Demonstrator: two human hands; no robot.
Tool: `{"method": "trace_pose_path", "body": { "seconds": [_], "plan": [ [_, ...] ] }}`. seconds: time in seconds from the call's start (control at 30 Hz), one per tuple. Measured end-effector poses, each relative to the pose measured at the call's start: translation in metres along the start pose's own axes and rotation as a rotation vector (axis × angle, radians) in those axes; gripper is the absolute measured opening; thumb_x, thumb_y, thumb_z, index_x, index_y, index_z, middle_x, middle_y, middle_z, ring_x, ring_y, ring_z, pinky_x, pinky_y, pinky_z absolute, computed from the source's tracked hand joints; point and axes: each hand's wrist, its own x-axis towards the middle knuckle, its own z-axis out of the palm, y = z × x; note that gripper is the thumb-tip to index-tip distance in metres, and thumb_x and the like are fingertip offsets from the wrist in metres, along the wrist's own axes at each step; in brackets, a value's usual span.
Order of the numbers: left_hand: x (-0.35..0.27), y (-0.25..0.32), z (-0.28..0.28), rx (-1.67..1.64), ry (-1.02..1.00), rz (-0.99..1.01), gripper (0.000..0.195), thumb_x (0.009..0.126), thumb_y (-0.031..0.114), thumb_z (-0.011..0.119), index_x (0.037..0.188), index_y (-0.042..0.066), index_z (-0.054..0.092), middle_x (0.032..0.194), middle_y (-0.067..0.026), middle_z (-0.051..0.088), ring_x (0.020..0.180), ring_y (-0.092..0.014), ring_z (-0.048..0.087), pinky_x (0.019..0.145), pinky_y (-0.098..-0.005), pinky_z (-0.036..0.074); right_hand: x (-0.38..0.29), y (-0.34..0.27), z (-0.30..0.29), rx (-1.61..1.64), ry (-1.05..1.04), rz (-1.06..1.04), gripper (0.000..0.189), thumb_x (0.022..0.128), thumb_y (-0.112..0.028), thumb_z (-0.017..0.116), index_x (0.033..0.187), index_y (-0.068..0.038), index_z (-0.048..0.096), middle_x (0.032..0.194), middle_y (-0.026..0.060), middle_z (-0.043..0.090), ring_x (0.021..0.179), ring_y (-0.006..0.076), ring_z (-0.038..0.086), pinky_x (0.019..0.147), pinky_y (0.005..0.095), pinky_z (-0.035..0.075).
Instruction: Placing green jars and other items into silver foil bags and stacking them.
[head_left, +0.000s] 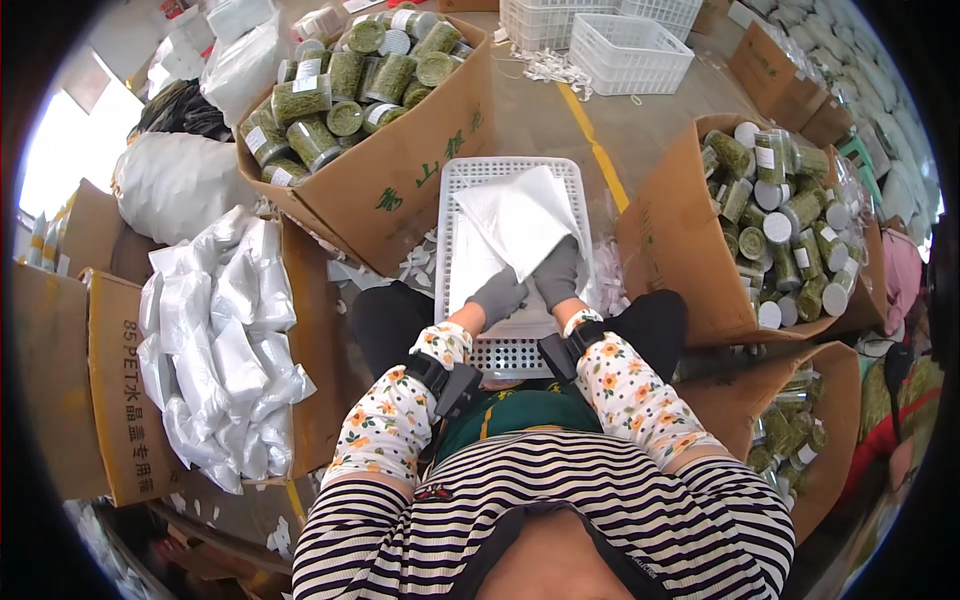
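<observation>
My left hand (499, 298), in a grey glove, pinches the near corner of a white flat bag or sheet (517, 214). My right hand (559, 274), also gloved in grey, grips its lower right edge, with the fingertips partly hidden by the white material. The piece slants over more white flat sheets or bags (472, 277) stacked on an upturned or shallow white perforated plastic crate (514, 352) between my knees. Whether the held piece is one layer or several I cannot tell.
A cardboard box (420, 157) ahead holds clear jars of dried green plant matter (394, 75). Similar jars fill boxes at right (637, 247) and lower right (817, 480). White filled packets (240, 360) heap at left. White crates (630, 56) stand ahead; a person's arm (900, 457) shows at right.
</observation>
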Motion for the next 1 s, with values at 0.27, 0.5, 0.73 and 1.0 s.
{"method": "trace_pose_path", "body": {
  "seconds": [0.27, 0.5, 0.73, 1.0],
  "plan": [
    [-0.046, 0.008, -0.012, -0.365, 0.170, -0.158, 0.041, 0.086, 0.011, 0.046, 0.125, 0.001, 0.041, 0.077, -0.0121, 0.060, 0.059, -0.019, 0.058, 0.053, -0.0328, 0.048, 0.013, 0.080, 0.063, -0.261, -0.267, -0.052, 0.050, 0.092, -0.038, 0.043, 0.126, -0.001, 0.049, 0.130, 0.0178, 0.049, 0.120, 0.0306, 0.045, 0.102, 0.0363, 0.034],
    [-0.053, 0.024, -0.016, -0.224, 0.151, -0.149, 0.032, 0.087, 0.019, 0.048, 0.113, 0.000, 0.044, 0.083, -0.0240, 0.061, 0.066, -0.032, 0.062, 0.060, -0.0386, 0.048, 0.003, 0.095, 0.068, -0.208, -0.413, -0.008, 0.052, 0.091, -0.040, 0.044, 0.125, 0.000, 0.050, 0.128, 0.0201, 0.050, 0.118, 0.0330, 0.047, 0.100, 0.0368, 0.035],
    [-0.077, -0.029, -0.032, -0.052, 0.380, 0.013, 0.025, 0.087, 0.022, 0.052, 0.097, 0.000, 0.046, 0.075, -0.0210, 0.056, 0.065, -0.032, 0.058, 0.061, -0.0387, 0.046, -0.046, 0.025, 0.013, -0.204, -0.567, 0.153, 0.046, 0.086, -0.033, 0.055, 0.117, 0.001, 0.055, 0.120, 0.0201, 0.056, 0.106, 0.0348, 0.055, 0.090, 0.0372, 0.044],
    [-0.078, -0.005, -0.048, -0.622, 0.294, -0.055, 0.035, 0.092, 0.034, 0.051, 0.089, -0.001, 0.053, 0.076, -0.0096, 0.053, 0.065, -0.015, 0.054, 0.061, -0.0303, 0.047, -0.054, -0.031, -0.002, 0.100, -0.484, -0.297, 0.022, 0.080, -0.014, 0.062, 0.102, -0.009, 0.061, 0.090, 0.0140, 0.062, 0.086, 0.0300, 0.059, 0.075, 0.0371, 0.048]
  ]
}}
